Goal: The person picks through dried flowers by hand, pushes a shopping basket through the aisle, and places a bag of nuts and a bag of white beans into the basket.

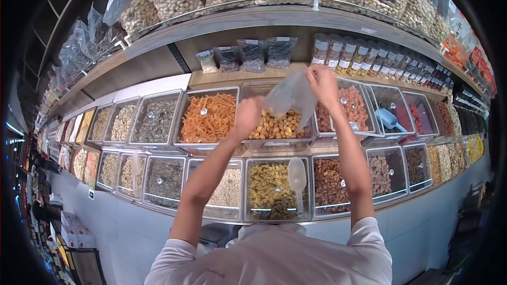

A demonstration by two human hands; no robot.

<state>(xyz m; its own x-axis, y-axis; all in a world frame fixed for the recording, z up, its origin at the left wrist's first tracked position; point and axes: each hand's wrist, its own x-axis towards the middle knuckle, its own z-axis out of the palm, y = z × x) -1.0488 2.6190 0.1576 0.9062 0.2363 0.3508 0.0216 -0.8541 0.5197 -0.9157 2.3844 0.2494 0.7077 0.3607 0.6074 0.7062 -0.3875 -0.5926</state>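
Observation:
A translucent plastic bag hangs over the bin of round tan nuts, with a few pieces showing near its lower left part. At the bag's upper right corner, my right hand pinches the plastic. My left hand is closed at the bag's left side, low over the left part of the same bin; its fingers are partly hidden and blurred. Left of it lies a bin of orange strips, and beyond my right forearm is a bin of pink pieces.
A clear scoop rests on the yellow raisin bin in the front row. A blue scoop lies in a bin at right. Behind stand dark pouches and jars, below a shelf with bagged peanuts.

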